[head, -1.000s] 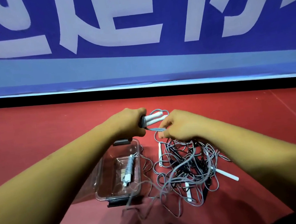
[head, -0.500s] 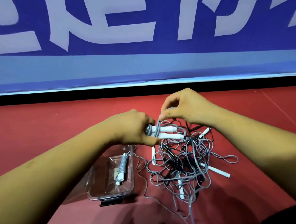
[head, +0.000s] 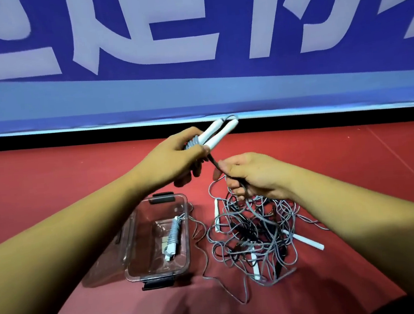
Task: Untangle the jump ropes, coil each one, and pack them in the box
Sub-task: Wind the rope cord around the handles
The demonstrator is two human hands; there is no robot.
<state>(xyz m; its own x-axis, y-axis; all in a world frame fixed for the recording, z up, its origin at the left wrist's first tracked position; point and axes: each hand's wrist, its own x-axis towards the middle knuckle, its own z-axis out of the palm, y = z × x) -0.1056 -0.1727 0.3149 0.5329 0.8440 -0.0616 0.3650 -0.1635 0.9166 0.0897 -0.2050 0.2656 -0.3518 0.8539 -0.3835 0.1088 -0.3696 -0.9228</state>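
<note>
Head view, looking down over both forearms onto a red floor [head: 354, 156]. Left hand [head: 178, 157] raised, seen above the far end of the box [head: 159, 274], fingers curled tight round a pair of white handles [head: 220, 132] held side by side, free ends slanting up and away toward the blue banner [head: 193, 86]; grey turns of rope wound round them right at the fist. Right hand [head: 251, 175] lower and just beside, closed in a fist on a dark cord [head: 214, 163] running taut from under the left thumb down into the grip and out below toward the tangle [head: 255, 233]. Tangle loose on the floor beneath the right hand: grey and black loops piled over one another, several white handle ends poking out, one loose handle [head: 304, 240] lying at its right edge. Box clear plastic, open, standing on the floor just left of the tangle, black latches [head: 163, 197] at its near and far ends, a stray grey loop trailing along its right wall. Inside, one coiled rope [head: 172, 237], grey cord wrapped round its white handles, lying lengthwise on the bottom. Something transparent against the box's left side, too faint to tell what.
</note>
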